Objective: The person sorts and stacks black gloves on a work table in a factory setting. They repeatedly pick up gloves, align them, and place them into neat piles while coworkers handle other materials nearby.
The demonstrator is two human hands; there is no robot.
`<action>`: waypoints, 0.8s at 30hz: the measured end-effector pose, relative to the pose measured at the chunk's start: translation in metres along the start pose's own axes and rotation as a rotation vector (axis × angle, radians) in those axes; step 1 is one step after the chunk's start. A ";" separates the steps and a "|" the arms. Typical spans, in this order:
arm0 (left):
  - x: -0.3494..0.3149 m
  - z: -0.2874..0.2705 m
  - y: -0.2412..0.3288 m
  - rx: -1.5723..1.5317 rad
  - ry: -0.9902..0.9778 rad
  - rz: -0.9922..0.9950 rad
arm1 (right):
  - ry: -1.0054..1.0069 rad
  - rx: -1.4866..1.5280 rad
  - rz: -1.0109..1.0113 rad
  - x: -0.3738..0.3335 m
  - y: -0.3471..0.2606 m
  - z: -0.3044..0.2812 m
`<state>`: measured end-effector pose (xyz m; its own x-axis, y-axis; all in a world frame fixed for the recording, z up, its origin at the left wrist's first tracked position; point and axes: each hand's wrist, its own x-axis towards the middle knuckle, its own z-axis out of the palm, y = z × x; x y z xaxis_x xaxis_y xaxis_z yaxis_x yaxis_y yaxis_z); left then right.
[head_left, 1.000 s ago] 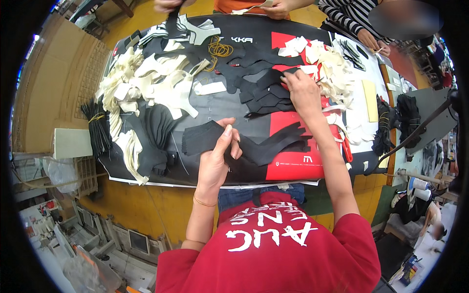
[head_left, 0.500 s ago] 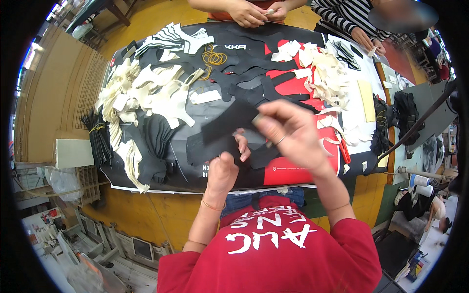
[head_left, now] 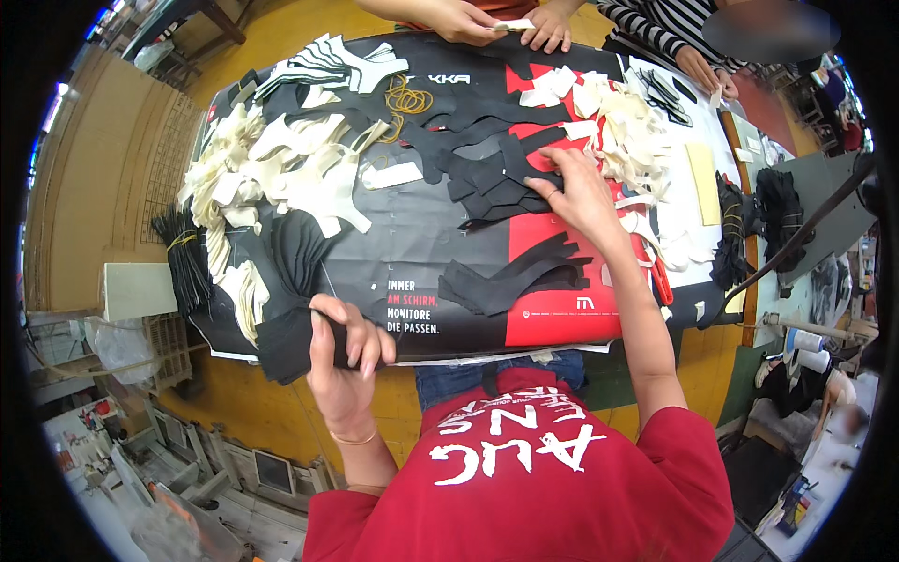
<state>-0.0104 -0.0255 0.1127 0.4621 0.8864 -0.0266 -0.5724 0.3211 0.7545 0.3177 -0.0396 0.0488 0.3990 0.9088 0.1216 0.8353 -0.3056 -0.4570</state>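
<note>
At the table's near left edge, my left hand (head_left: 345, 361) has its fingers curled at the edge of a black fabric piece (head_left: 284, 347), which lies over a fanned stack of black pieces (head_left: 298, 248). My right hand (head_left: 582, 192) reaches out over the table with thumb and fingers apart. Its fingertips are at the right side of a loose heap of black fabric pieces (head_left: 492, 183). Between my hands and nearer to me, a few more black cut pieces (head_left: 510, 276) lie on the black and red printed sheet (head_left: 412, 258).
Cream fabric pieces (head_left: 314, 183) pile up on the left, more cream strips (head_left: 623, 131) on the right. Yellow rubber bands (head_left: 407, 98) and a white card (head_left: 393, 175) lie mid-table. A red-handled tool (head_left: 661, 281) is right. Across the table, two people's hands (head_left: 468, 23) (head_left: 698, 70) handle small pieces.
My hands have moved apart from the black piece between them. The left went to the stack at the near left with a black piece; the right moved forward to the black heap.
</note>
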 end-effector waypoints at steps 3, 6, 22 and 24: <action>-0.008 0.004 0.002 0.239 -0.221 -0.146 | 0.025 0.007 -0.010 0.007 0.017 0.011; -0.007 0.019 -0.028 0.497 -0.323 -0.648 | -0.029 0.012 0.015 0.008 0.018 0.015; -0.001 0.010 -0.067 1.201 -0.265 -0.392 | 0.232 0.572 -0.089 0.017 0.022 -0.004; 0.002 0.011 -0.065 1.156 -0.235 -0.371 | 0.135 0.669 -0.005 0.010 0.018 -0.005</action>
<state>0.0352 -0.0481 0.0709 0.6477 0.6846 -0.3343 0.4984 -0.0488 0.8656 0.3384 -0.0376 0.0463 0.4756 0.8532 0.2141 0.4409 -0.0206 -0.8973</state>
